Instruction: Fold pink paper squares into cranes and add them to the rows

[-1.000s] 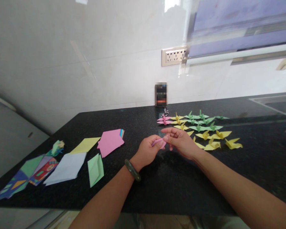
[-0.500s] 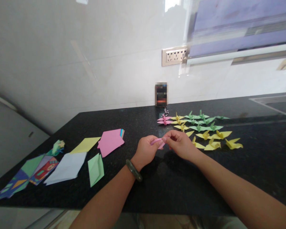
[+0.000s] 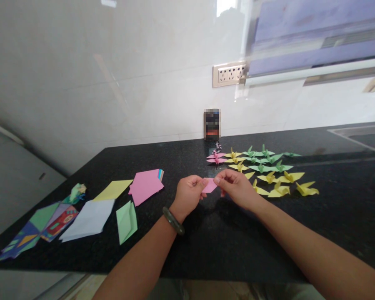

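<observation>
Both hands meet above the middle of the black worktop (image 3: 225, 246) in the head view, the only view there is. The left hand (image 3: 189, 193), with a dark bangle (image 3: 173, 220) on its wrist, is curled closed and pinches the left end of a small pink folded paper (image 3: 210, 185); the right hand (image 3: 236, 188) pinches the right end between thumb and fingertips. The paper is held in the air between them, just above the surface, flat and small, with no wings or neck showing yet, so its folding looks partly done at most.

Behind the hands lie finished paper cranes: two pink cranes (image 3: 215, 158) nearest the wall, then green cranes (image 3: 262, 160) and yellow cranes (image 3: 281, 183) in loose rows to the right. To the left wait unfolded sheets: a pink stack (image 3: 145, 185), a yellow sheet (image 3: 113, 190), a pale blue sheet (image 3: 89, 218), a green folded sheet (image 3: 126, 221) and patterned sheets (image 3: 39, 227) at the far edge. By that supply, a good deal of folding seems left.
</observation>
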`<state>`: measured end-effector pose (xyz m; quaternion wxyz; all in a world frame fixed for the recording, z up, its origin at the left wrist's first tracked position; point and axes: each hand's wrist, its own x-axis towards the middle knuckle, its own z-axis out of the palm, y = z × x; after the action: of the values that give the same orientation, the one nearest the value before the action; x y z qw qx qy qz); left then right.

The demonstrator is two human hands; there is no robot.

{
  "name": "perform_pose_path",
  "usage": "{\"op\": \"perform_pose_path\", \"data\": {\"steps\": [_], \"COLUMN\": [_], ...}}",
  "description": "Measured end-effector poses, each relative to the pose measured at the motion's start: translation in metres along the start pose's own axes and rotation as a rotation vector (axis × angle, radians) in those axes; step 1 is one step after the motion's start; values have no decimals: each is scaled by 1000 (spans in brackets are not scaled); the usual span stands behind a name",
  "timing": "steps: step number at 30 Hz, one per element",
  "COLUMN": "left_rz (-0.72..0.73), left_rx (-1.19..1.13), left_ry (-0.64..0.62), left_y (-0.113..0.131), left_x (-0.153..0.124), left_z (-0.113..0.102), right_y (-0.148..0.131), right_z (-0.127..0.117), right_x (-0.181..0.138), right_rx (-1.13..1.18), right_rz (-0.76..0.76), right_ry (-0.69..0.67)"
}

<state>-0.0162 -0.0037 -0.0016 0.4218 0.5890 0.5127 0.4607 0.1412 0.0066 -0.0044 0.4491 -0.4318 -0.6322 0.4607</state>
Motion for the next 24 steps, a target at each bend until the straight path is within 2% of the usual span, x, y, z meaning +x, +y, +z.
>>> {"op": "perform_pose_path", "data": {"steps": [3, 5, 10, 13, 19, 22, 24], "left_rz": [5, 0, 16, 23, 1, 19, 11], "left_rx": [47, 51, 3, -11, -151, -286, -419], "left_ry": [-49, -79, -57, -14, 128, 165, 155], "left_y": [2, 2, -1, 0, -4, -7, -8], "left_x": [-1, 0, 4, 6, 12, 15, 15], "left_z": [-2, -2, -4, -6, -10, -10, -10], "right_y": [-1, -1, -1, -2, -3, -1, 0], "right_z": [-1, -3, -5, -5, -4, 0, 4], "right_x": [-1, -1, 1, 2, 0, -2, -3], "right_rx": [22, -21, -78, -79, -167, -110, -46], "right_rz": [44, 49, 6, 2, 60, 123, 136], "right_ry": [-126, -140, 64, 88, -91, -182, -193]}}
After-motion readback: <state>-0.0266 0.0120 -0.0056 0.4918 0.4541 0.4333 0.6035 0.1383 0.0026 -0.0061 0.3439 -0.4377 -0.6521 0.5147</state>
